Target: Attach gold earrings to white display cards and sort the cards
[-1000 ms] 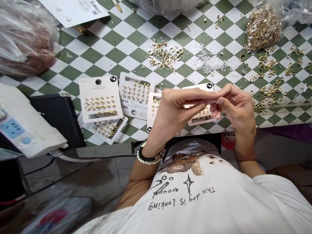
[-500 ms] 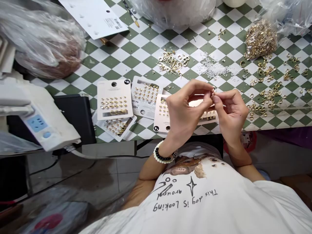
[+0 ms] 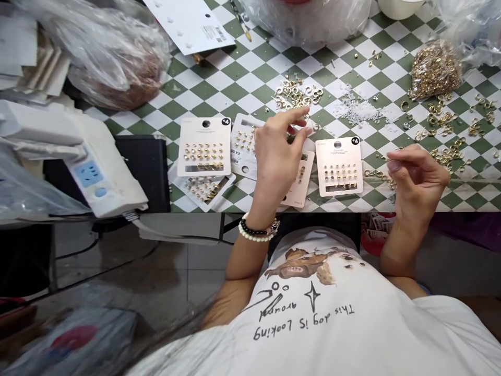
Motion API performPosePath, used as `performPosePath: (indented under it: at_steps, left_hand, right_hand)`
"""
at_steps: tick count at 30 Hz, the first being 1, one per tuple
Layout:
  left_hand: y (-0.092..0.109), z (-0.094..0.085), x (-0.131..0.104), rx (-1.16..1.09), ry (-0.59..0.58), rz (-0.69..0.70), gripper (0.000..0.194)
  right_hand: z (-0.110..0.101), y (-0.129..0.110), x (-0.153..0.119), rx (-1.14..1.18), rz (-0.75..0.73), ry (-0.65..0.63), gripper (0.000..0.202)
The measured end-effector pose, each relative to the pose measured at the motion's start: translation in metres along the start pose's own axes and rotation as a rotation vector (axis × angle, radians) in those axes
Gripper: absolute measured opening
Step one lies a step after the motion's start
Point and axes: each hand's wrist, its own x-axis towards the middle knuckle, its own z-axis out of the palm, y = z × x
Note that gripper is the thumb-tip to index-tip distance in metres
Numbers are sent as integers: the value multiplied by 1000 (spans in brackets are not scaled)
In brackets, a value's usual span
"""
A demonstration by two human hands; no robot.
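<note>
My left hand (image 3: pixel 278 149) reaches over the checkered table, its thumb and forefinger apart beside the pile of gold earring pieces (image 3: pixel 293 95). A small gold hoop (image 3: pixel 316 126) shows at its thumb tip; whether it is touched I cannot tell. My right hand (image 3: pixel 420 177) is closed in a pinch near the table's front edge, on something too small to make out. Between my hands lies an earring card (image 3: pixel 340 180) with rows of gold studs. Another card (image 3: pixel 303 185) is partly hidden under my left hand.
More earring cards (image 3: pixel 205 133) overlap at the left. White plastic bits (image 3: pixel 358 107) lie in a heap, with scattered gold hooks (image 3: pixel 440 117) and a bag of gold parts (image 3: pixel 436 70) at the right. A power strip (image 3: pixel 92 172) stands at the left edge.
My hands, together before, have parted: the left moved toward the gold pile and its fingers spread, the right moved rightward. The card beneath them is now uncovered. The view shifted slightly.
</note>
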Motion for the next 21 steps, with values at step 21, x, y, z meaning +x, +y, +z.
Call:
performPosePath:
  at_steps: [21]
  left_hand:
    - [25, 2, -65, 120, -248, 12, 31]
  right_hand:
    - [2, -14, -37, 20, -39, 79, 18]
